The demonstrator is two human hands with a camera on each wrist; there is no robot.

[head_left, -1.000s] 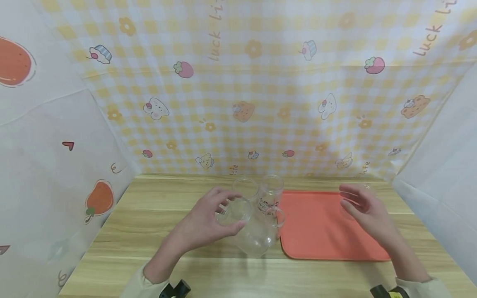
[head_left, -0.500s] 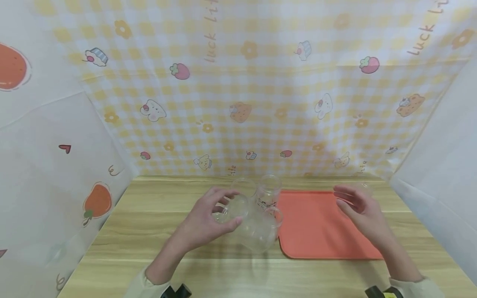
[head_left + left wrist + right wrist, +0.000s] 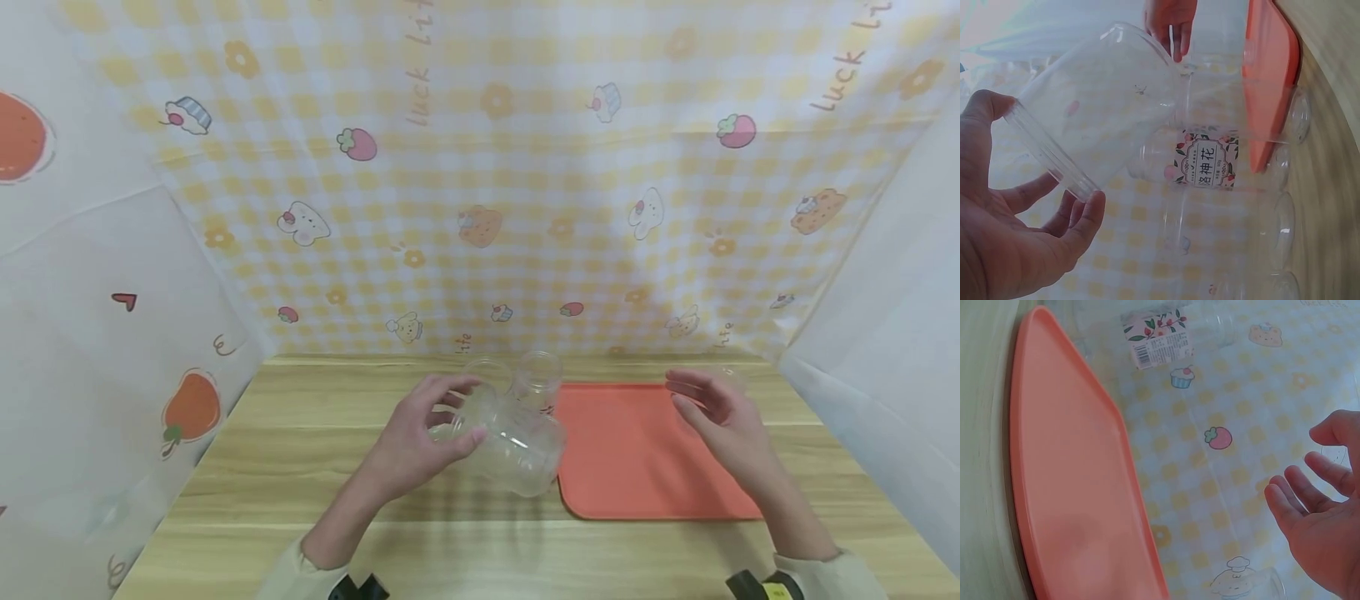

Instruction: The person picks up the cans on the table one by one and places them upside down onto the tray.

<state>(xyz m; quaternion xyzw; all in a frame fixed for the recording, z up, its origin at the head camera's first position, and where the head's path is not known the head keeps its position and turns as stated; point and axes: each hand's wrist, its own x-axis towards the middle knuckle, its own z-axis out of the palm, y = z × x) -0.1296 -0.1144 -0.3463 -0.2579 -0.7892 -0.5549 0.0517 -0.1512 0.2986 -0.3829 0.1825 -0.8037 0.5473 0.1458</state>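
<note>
A clear plastic jar is held in my left hand, thumb and fingers gripping its ridged rim end. The jar is tilted, base toward the right, and nothing shows inside it in the left wrist view. Behind it stands a clear jar with a floral label, mostly hidden by the held jar in the head view. More clear jars stand beside it. My right hand hovers above the right part of the orange tray, fingers loosely bent, holding nothing.
The tray lies on a wood-grain table, right of the jars. Part of another clear jar shows near my right hand. A yellow checked cloth hangs at the back, with white cloths at both sides.
The held jar has tipped further, its base swinging up and to the right. My right hand has kept its pose over the tray. The head view has shifted slightly.
</note>
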